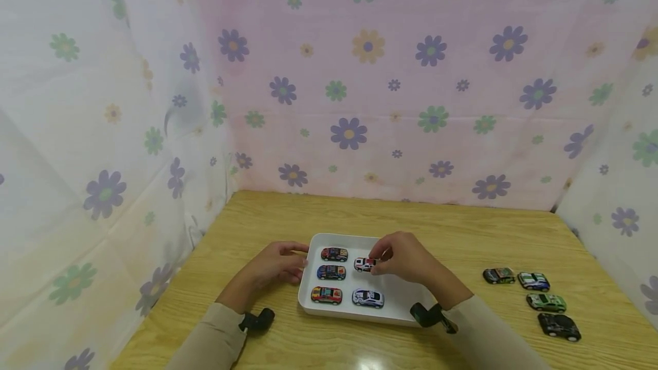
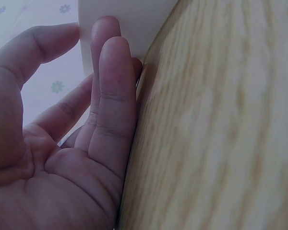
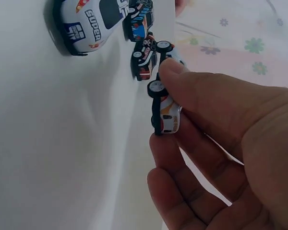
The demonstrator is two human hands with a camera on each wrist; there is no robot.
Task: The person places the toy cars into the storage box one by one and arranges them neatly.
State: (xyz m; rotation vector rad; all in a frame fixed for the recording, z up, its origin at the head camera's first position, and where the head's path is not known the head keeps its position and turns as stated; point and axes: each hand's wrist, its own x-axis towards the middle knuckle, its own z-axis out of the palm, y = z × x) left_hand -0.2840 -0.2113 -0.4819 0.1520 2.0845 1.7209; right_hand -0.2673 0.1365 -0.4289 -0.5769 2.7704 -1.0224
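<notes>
A white tray (image 1: 398, 290) lies on the wooden table. My right hand (image 1: 406, 258) pinches a white-and-red toy car (image 1: 362, 264) between thumb and fingers over the tray; in the right wrist view this toy car (image 3: 169, 115) is tilted, its wheels towards the tray. My left hand (image 1: 275, 263) is at the tray's left side, its fingertips (image 2: 114, 52) against the outer wall. Down the tray's left part lie a dark red car (image 1: 334, 254), a blue car (image 1: 331, 272) and a red-and-yellow car (image 1: 326, 295). A white-and-blue car (image 1: 368, 298) stands nearer me.
Right of the tray, on the table (image 1: 288, 336), stand a black-and-green car (image 1: 498, 276), a white-and-blue striped car (image 1: 533, 281), a green car (image 1: 546, 302) and a black car (image 1: 559, 326). Flower-patterned cloth (image 1: 390, 159) hangs behind the table and at both sides.
</notes>
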